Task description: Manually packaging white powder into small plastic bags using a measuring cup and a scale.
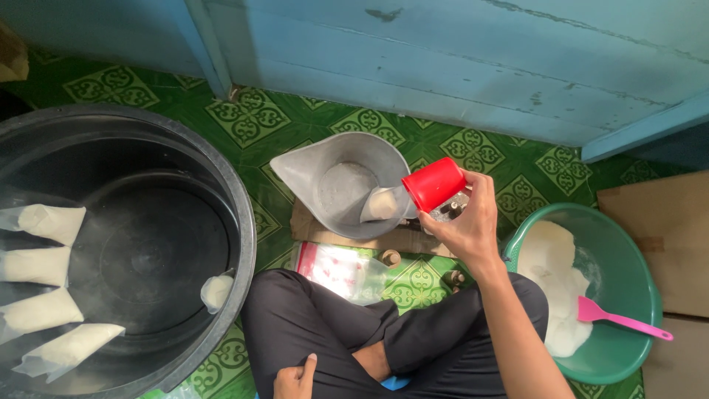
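Note:
My right hand (467, 222) grips a small jar with a red lid (433, 183), tilted over the edge of a grey jug (295, 171) on the floor. Inside the jug stands a clear plastic bag (381, 202) holding a pale filling. My left hand (294, 380) rests on my knee at the bottom of the view, fingers loosely curled and holding nothing. I sit cross-legged in dark trousers (332, 325).
A large black tub (221, 177) at left holds several filled clear bags (46, 222). At right is a green basin (635, 258) of white mass with a pink spatula (620, 319). A pack of empty bags (336, 267) lies before my legs. Cardboard (657, 222) and a blue wall (443, 52) border the spot.

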